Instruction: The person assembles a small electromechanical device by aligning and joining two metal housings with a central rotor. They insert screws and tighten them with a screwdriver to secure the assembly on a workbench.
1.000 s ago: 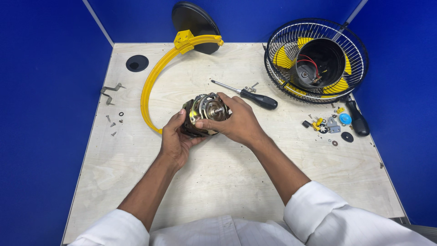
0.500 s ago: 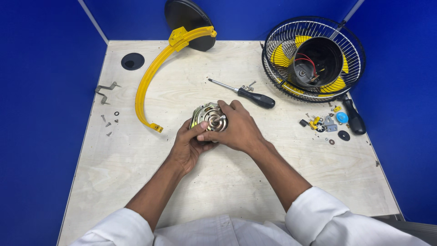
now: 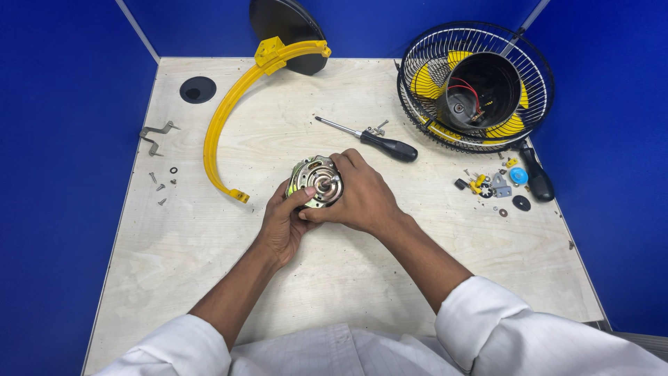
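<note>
A small round metal fan motor [image 3: 314, 181] with a central shaft is held just above the middle of the wooden table [image 3: 209, 278]. My left hand [image 3: 282, 224] cups it from below, thumb on its face. My right hand [image 3: 358, 196] wraps over its right side. Both hands grip the motor together. Behind it lies a black-handled screwdriver [image 3: 379, 141] with a few small screws at its shaft.
A curved yellow bracket [image 3: 229, 118] and a black round base [image 3: 289, 28] lie at the back left. A wire fan cage [image 3: 475, 83] with a black housing stands back right. Small parts [image 3: 497, 186], a second black handle [image 3: 537, 177], loose screws [image 3: 161, 184], a metal clip [image 3: 154, 136] and a table hole [image 3: 197, 89] surround the hands.
The motor has been turned in my hands so its shaft face points up towards me. My hands stay at the table's middle; the view has shifted slightly.
</note>
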